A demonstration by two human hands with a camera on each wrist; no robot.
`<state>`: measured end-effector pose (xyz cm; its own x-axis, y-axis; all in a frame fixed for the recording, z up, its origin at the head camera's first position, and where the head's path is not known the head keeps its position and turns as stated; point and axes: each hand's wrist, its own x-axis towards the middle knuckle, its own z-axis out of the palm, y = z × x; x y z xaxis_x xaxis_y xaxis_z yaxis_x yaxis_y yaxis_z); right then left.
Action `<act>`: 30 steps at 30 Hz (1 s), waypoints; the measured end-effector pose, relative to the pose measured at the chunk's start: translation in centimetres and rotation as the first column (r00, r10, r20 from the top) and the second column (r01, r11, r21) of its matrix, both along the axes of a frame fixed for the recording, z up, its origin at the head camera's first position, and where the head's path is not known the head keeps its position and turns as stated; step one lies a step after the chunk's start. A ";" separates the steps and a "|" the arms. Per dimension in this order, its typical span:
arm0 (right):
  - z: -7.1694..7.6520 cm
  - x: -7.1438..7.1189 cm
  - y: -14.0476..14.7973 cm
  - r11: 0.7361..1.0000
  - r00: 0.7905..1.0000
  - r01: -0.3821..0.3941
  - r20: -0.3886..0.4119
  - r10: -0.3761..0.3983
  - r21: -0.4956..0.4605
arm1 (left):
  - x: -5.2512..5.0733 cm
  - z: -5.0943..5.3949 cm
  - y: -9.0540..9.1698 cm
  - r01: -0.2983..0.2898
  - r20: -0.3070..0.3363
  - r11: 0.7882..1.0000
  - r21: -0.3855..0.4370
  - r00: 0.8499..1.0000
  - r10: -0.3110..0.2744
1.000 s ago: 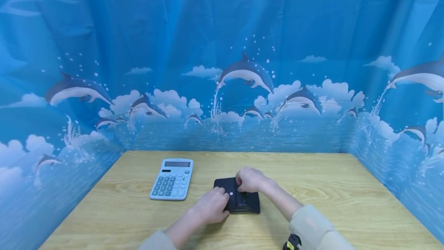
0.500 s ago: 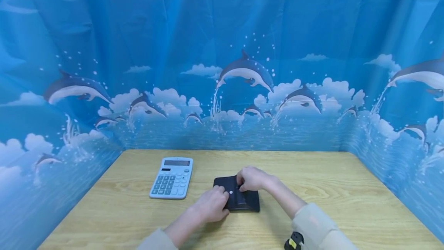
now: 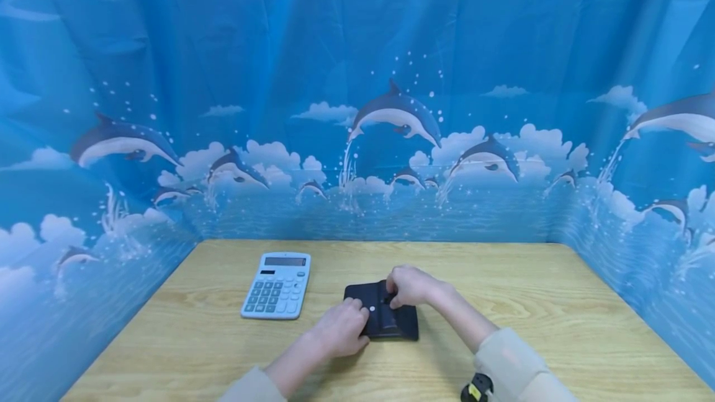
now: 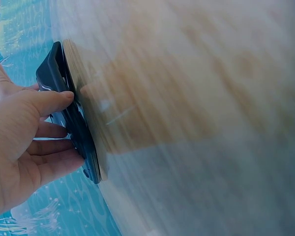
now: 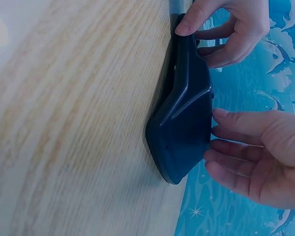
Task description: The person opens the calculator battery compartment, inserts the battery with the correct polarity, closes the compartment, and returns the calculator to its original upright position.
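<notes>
A black wallet [image 3: 365, 293] with a small white snap lies on the table, its middle part standing up as a ridge. My left hand [image 3: 342, 329] grips its left part, thumb on the near edge and fingers on top; the left wrist view shows this thumb [image 4: 59, 102] and the fingers either side of the wallet's edge. At the far side of the ridge, my right hand [image 3: 410, 286] pinches the black material with curled fingers. In the right wrist view its fingertips [image 5: 217, 156] meet the wallet's upper edge; what lies between them is partly hidden.
A light blue calculator [image 3: 277, 287] lies left of the wallet on the wood-grain table [image 3: 514, 284]. Behind and at both sides hangs a blue curtain [image 3: 313, 79] with dolphins. A black device [image 3: 477, 388] with a yellow label sits below the right sleeve.
The right hand has shifted slightly to the right along the wallet's far part, and more of the dark ridge shows beside its fingers. The left hand has kept its grip.
</notes>
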<state>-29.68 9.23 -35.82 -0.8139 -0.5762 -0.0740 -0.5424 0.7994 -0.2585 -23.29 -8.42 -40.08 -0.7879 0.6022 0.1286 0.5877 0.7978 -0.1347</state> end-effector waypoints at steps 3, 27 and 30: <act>0.0 0.0 0.1 1.000 1.000 0.022 0.020 -0.022 0.004 | 0.0 0.0 0.1 -0.015 0.023 1.000 -0.003 1.000 0.015; 0.1 0.2 0.1 0.998 0.997 0.052 0.051 -0.051 -0.020 | 0.2 0.2 0.1 -0.026 0.006 1.000 -0.006 1.000 0.026; 0.2 0.3 0.0 0.998 0.997 0.054 0.052 -0.053 -0.019 | 0.2 0.2 0.1 -0.023 0.000 1.000 -0.004 1.000 0.023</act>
<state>-29.40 9.27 -35.60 -0.8391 -0.5336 -0.1058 -0.4843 0.8214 -0.3014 -23.13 -8.35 -39.90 -0.8016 0.5843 0.1265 0.5692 0.8106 -0.1376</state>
